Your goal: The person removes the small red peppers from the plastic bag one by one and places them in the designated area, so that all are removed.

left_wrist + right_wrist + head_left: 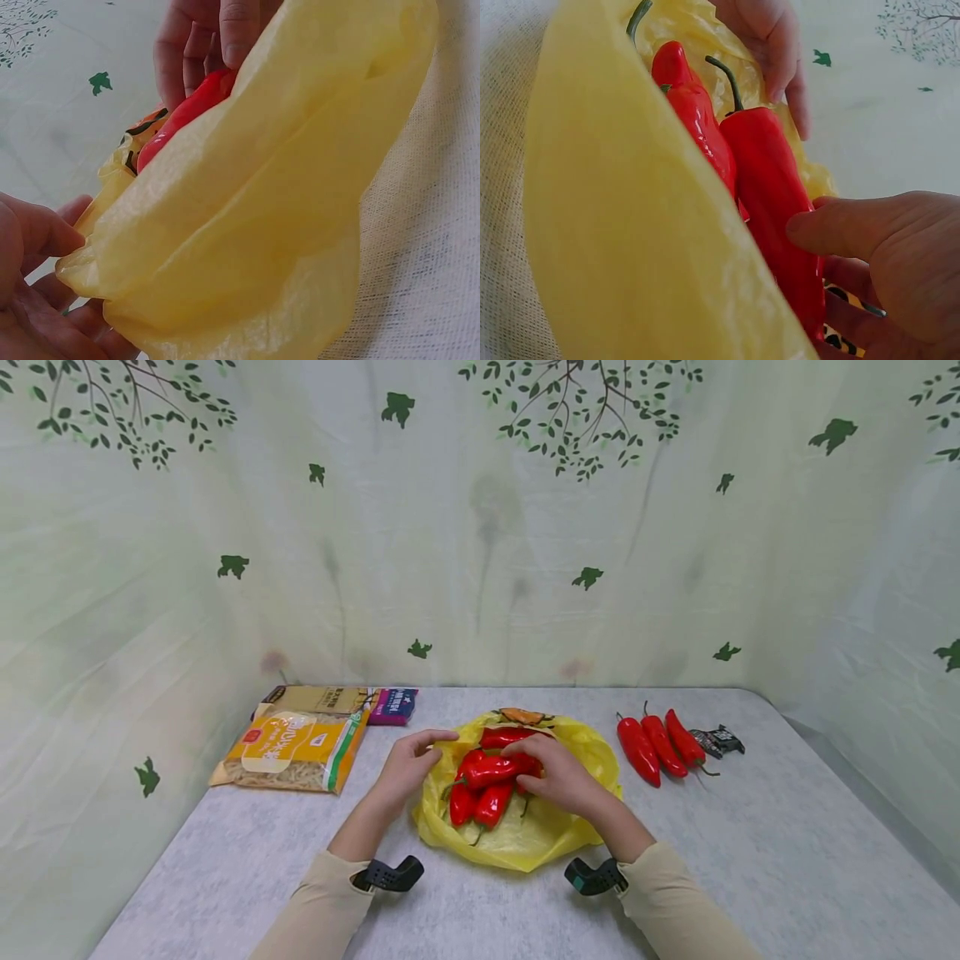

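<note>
A yellow plastic bag (540, 847) lies opened out at the middle of the table, with several glossy red peppers (462, 802) inside. My right hand (558, 772) reaches into it and holds one long red pepper (769, 172), thumb on one side and fingers on the other. That pepper lies across the others in the head view, its green stem pointing left. At the bag's left edge, my left hand (408, 764) has its thumb and fingers around the rim of the plastic. An orange-and-black item (525, 717) shows at the bag's back edge, its kind unclear.
Three red peppers (663, 743) lie to the right of the bag, beside a small black packet (717, 742). At the back left are an orange-and-yellow food bag (292, 747), a tan packet (318, 698) and a purple packet (393, 707). A leaf-printed curtain (480, 568) surrounds the table.
</note>
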